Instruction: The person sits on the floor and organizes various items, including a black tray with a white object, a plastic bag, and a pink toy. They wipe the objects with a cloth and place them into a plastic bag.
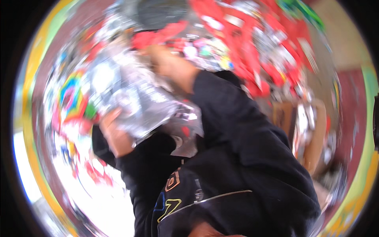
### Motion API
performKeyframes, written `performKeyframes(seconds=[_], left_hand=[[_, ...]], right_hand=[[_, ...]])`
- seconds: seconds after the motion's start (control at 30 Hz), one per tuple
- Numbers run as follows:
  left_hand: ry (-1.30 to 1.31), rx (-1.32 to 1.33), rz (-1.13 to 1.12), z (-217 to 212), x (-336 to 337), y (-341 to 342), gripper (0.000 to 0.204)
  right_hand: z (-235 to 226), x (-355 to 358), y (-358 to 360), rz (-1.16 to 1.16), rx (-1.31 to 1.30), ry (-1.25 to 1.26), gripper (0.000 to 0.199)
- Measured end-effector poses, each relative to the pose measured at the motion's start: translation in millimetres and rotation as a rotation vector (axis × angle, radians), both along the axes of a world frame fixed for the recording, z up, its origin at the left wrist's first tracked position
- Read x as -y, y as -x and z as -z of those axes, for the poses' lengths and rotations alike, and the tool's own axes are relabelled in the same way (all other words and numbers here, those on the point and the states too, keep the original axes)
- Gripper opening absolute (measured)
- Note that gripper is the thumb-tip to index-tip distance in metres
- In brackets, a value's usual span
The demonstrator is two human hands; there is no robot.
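A large clear plastic bag point(138, 94), crumpled and shiny, spreads out in front of my body. My left hand point(115, 133) grips its near left edge, with the thumb lying over the film. At the bag's far right side is my right hand point(173, 67), smeared by motion. Its fingers are too blurred to show whether they hold the plastic. Below the bag, over my lap, hangs another piece of clear film point(185, 130) with reddish spots.
Red plastic bags or wrappings point(241, 43) lie in a heap at the far right, beside small multicoloured items point(209, 53). A dark grey bag point(162, 14) sits at the far edge. A rainbow-coloured item point(71, 94) lies left, and an open cardboard box point(316, 134) stands right.
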State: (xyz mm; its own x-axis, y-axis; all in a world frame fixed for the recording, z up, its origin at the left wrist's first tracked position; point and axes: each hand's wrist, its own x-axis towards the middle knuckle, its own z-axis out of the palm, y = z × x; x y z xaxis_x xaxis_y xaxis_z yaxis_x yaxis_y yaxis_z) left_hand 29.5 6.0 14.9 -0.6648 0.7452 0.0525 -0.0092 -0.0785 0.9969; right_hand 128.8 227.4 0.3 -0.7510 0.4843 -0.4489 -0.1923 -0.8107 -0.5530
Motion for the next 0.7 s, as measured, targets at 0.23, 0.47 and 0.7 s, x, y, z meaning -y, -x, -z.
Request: performKeyframes(seconds=[0.23, 0.47, 0.7], left_hand=[[-0.111, 0.550, 0.208, -12.1, -15.9, 12.2, 0.047], [-0.082, 0.556, 0.272, -19.2, -11.3, 8.1, 0.038], [-0.141, 0.416, 0.356, -21.2, -7.4, 8.1, 0.049]], right_hand=[[-23.2, 39.2, 5.3, -0.308, -0.103, -0.193, 0.054], [-30.9, 52.8, 5.7, -0.135, 0.046, -0.552, 0.035], [-30.2, 52.0, 6.5, -0.073, -0.033, -0.586, 0.026]])
